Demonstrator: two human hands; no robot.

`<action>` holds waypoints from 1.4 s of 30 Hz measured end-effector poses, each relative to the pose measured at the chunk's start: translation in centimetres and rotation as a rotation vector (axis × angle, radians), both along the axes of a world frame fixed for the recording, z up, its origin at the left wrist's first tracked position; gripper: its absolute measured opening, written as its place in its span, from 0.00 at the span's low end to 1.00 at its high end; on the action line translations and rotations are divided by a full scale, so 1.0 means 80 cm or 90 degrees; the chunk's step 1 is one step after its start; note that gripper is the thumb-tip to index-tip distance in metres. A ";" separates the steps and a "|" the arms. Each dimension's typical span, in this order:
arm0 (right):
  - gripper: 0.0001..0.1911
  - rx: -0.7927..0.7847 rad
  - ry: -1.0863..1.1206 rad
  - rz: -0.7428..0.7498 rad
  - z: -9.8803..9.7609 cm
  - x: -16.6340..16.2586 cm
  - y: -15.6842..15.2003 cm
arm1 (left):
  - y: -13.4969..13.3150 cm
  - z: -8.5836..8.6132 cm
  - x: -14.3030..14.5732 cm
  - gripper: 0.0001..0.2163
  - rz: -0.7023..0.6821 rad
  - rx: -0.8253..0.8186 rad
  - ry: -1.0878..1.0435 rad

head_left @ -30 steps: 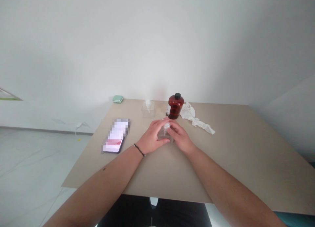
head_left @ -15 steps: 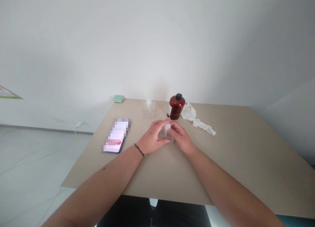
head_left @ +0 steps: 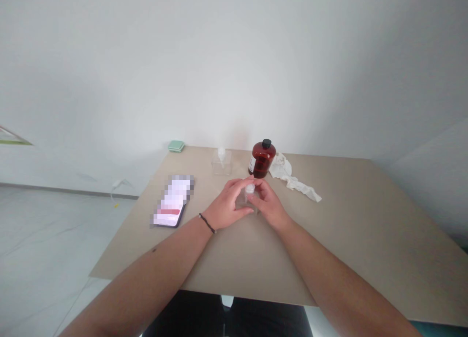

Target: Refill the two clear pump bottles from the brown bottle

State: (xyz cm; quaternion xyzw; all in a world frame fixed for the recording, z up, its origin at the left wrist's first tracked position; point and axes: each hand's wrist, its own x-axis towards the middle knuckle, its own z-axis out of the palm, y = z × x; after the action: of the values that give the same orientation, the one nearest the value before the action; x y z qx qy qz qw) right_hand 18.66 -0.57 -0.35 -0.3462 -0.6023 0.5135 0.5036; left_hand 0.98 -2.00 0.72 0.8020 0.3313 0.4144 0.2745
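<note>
My left hand (head_left: 231, 204) curves around the left side of a small clear, boxy bottle (head_left: 242, 200) on the table, thumb along its near side. My right hand (head_left: 269, 202) closes on the bottle from the right, its thumb pressed against the pale, see-through cap (head_left: 250, 188). Both sets of fingers meet behind the bottle, hiding much of it. Farther back stands a similar clear square bottle (head_left: 217, 168) with a whitish top. A dark red-brown bottle (head_left: 263, 159) with a black cap and a white label is just beyond my hands.
Crumpled white tissue (head_left: 288, 174) lies right of the brown bottle. To the left, a phone (head_left: 171, 200) with a lit screen rests on the beige table (head_left: 347, 230). A small green case (head_left: 176, 146) sits at the far left corner, by the wall.
My right thumb has shifted slightly on the cap, and the cap appears slightly turned or tilted. The red patch on the phone screen looks different. My left hand has stayed in place.
</note>
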 end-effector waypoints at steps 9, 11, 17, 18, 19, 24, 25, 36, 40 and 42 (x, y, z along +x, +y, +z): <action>0.17 0.027 -0.026 0.015 0.001 0.003 -0.001 | -0.001 0.002 -0.001 0.37 0.002 -0.012 0.008; 0.19 0.013 -0.008 0.017 0.000 0.002 0.000 | -0.001 0.002 0.000 0.37 0.000 -0.017 0.006; 0.16 0.038 -0.045 0.002 0.004 0.004 0.000 | -0.002 0.002 0.000 0.38 0.006 -0.013 0.016; 0.17 0.031 -0.039 0.001 0.004 0.004 0.000 | -0.002 0.002 0.000 0.38 0.005 -0.013 0.017; 0.16 0.017 -0.027 0.004 0.003 0.004 0.000 | -0.002 0.002 0.000 0.38 0.005 -0.014 0.017; 0.17 -0.010 0.007 0.020 0.000 0.001 0.000 | -0.002 0.002 0.000 0.38 0.003 -0.016 0.008; 0.17 -0.004 -0.004 0.021 0.000 0.002 0.000 | -0.002 0.002 0.000 0.38 0.003 -0.016 0.010; 0.19 -0.001 0.016 0.012 -0.002 0.002 0.001 | -0.003 0.003 0.001 0.38 0.001 -0.018 0.010; 0.16 0.010 -0.028 0.030 0.004 0.005 0.000 | -0.003 0.003 0.001 0.39 0.005 -0.019 0.022; 0.16 0.008 -0.034 0.029 0.005 0.005 -0.001 | -0.003 0.003 0.000 0.39 0.003 -0.019 0.023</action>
State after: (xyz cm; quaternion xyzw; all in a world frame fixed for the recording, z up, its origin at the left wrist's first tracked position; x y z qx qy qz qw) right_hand 19.08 -0.62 0.02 -0.3429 -0.6264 0.5116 0.4779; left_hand 1.01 -2.24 0.92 0.8041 0.3446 0.3957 0.2795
